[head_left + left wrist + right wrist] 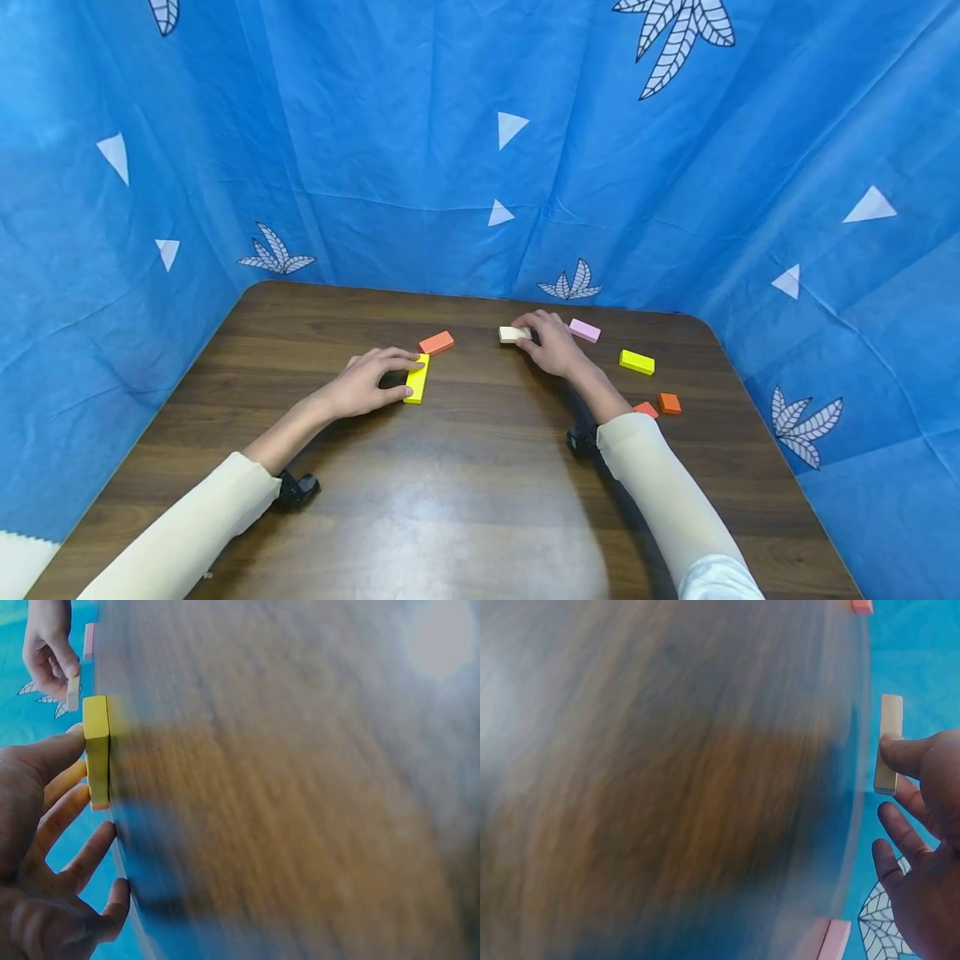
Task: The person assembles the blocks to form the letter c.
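My left hand (369, 383) pinches a yellow block (417, 380) by its sides, between thumb and fingers. In the left wrist view the thumb lies along the near part of the yellow block (97, 750), while the other fingers spread beside and below it. An orange block (437, 342) lies close to its far end. Farther right, my right hand (553, 346) holds a cream block (513, 335) between thumb and fingertips. The right wrist view has the cream block (888, 742) looking slightly raised from the tabletop, its other fingers loosely bent.
On the brown wooden table (450, 483), a pink block (584, 331) lies just right of the right hand. Another yellow block (637, 362) and a small orange block (670, 404) lie farther right. A red-orange block (646, 410) is partly hidden by the right forearm. Blue curtains (420, 150) surround the table.
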`<state>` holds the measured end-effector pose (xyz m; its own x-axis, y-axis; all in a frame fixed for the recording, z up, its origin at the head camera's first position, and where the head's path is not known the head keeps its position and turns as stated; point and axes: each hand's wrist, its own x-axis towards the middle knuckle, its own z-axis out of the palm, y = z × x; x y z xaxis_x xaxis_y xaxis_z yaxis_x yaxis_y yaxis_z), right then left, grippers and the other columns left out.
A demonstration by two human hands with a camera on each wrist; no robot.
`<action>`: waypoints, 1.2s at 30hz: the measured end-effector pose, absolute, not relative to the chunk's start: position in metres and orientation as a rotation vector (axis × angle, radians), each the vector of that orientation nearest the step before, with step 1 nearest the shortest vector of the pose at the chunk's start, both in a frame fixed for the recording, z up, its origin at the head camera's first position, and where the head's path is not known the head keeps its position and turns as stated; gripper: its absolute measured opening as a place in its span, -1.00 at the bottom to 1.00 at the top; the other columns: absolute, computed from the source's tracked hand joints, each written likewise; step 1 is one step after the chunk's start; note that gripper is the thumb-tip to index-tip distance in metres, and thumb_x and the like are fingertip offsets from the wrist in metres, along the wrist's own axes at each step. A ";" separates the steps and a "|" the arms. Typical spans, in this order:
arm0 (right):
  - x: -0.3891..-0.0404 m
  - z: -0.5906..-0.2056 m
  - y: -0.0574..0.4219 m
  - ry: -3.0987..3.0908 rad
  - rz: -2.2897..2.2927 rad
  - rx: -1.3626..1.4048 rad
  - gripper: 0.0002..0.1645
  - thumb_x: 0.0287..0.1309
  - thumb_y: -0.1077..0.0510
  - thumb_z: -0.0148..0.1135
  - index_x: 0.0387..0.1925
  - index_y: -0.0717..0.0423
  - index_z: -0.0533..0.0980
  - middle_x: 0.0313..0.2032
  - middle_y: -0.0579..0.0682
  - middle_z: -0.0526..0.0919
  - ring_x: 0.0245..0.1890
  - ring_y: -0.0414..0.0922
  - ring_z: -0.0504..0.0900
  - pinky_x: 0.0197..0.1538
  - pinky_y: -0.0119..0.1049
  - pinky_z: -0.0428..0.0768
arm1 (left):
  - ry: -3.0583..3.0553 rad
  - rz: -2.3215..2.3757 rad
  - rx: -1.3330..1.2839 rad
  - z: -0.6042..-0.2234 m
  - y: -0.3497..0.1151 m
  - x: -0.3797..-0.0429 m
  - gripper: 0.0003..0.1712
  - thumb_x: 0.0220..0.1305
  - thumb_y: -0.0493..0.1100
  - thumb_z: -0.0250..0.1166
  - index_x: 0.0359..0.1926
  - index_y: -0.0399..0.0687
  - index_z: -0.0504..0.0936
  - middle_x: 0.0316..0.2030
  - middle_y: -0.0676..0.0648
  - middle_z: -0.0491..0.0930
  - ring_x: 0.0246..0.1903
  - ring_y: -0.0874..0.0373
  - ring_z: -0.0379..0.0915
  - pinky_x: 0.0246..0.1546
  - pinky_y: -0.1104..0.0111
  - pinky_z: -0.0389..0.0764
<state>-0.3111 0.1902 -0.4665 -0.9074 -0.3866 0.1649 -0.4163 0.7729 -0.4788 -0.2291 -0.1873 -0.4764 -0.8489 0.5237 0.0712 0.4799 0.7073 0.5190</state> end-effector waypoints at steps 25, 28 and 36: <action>-0.320 -0.470 0.148 -2.908 0.884 0.708 -0.65 0.50 0.12 0.33 0.22 0.12 0.64 0.19 0.16 0.69 0.21 0.16 0.54 0.36 0.15 0.43 | 2.817 0.831 0.821 -0.475 -0.187 -0.229 -0.42 0.46 0.01 0.44 0.45 0.15 0.63 0.51 -0.01 0.51 0.47 -0.19 0.41 0.25 -0.29 0.32; -0.321 -0.472 0.145 -2.904 0.903 0.694 -0.65 0.49 0.14 0.33 0.22 0.13 0.64 0.19 0.17 0.69 0.21 0.17 0.54 0.37 0.14 0.43 | 2.814 0.838 0.818 -0.475 -0.187 -0.229 -0.42 0.46 0.01 0.44 0.44 0.14 0.63 0.51 0.00 0.51 0.47 -0.19 0.40 0.26 -0.29 0.32; -0.323 -0.475 0.138 -2.898 0.908 0.694 -0.65 0.48 0.14 0.35 0.20 0.13 0.65 0.20 0.16 0.69 0.21 0.16 0.55 0.37 0.11 0.45 | 2.808 0.842 0.812 -0.475 -0.188 -0.230 -0.42 0.47 0.02 0.43 0.45 0.15 0.63 0.51 0.02 0.51 0.48 -0.19 0.40 0.29 -0.29 0.30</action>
